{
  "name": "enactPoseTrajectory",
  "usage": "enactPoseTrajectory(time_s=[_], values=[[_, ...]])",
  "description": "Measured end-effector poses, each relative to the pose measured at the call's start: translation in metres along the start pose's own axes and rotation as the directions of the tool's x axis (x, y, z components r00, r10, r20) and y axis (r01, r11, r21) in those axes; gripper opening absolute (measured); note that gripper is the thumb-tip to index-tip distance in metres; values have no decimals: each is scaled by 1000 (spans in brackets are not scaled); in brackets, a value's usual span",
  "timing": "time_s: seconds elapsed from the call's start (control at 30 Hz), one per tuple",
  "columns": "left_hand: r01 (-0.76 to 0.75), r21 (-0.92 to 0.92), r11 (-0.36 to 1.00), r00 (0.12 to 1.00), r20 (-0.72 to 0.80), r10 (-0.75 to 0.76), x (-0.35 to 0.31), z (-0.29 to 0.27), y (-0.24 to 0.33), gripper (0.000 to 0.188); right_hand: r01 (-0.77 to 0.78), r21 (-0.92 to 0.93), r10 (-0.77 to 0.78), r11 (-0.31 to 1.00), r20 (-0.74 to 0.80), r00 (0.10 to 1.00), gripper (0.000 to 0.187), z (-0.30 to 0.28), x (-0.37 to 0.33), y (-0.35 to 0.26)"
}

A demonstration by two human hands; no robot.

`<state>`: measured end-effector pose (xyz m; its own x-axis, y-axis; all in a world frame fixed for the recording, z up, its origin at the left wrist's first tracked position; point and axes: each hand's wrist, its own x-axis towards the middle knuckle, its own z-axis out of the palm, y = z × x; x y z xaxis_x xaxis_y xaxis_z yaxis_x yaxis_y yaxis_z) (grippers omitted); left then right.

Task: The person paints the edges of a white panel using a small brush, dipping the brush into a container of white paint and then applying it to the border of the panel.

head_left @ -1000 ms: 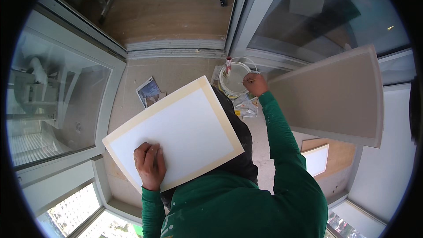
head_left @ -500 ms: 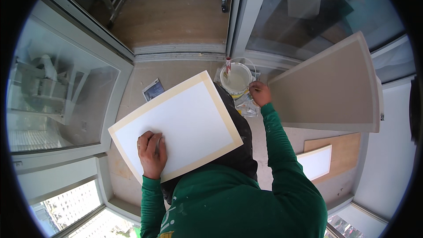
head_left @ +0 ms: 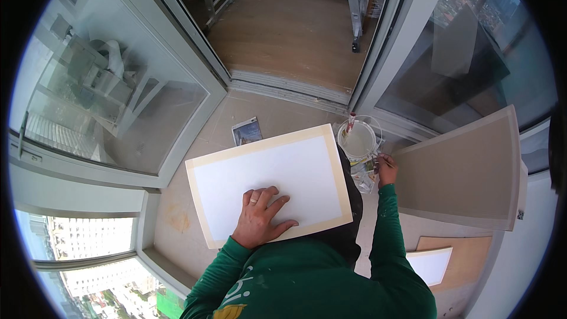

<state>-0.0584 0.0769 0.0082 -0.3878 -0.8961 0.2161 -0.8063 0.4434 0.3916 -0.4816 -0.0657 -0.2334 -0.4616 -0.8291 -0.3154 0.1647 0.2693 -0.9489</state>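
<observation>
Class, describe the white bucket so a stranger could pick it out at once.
Start at the door sill across the upper middle, and go to its right end. Just below, beyond the right hand, stands the white bucket. Unlike the flat white board under the left hand, it is round and open-topped, with a red-topped tool in it.

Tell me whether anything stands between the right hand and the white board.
Nothing visible blocks the way. In the picture, crumpled clear plastic and the dark trouser leg lie between the right hand and the white board, but both appear lower than the board.
</observation>
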Motion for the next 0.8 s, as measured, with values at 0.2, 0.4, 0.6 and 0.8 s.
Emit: enactPoseTrajectory(time_s=[0.2, 0.4, 0.6, 0.8], values=[[-82, -74, 994, 988, 123, 91, 9, 11, 14, 79, -16, 36, 16, 999, -15, 1000, 17, 3, 11, 5], [-117, -96, 988, 944, 297, 141, 11, 11, 20, 96, -10, 96, 12, 995, -16, 1000, 19, 22, 4, 18], [-116, -24, 993, 938, 328, 117, 9, 18, 27, 106, -240, 463, 194, 853, 146, 970, 20, 26, -2, 27], [-143, 77, 987, 928, 358, 107, 17, 26, 37, 110, -270, 718, 125, 642, 250, 960, 13, 15, 5, 48]])
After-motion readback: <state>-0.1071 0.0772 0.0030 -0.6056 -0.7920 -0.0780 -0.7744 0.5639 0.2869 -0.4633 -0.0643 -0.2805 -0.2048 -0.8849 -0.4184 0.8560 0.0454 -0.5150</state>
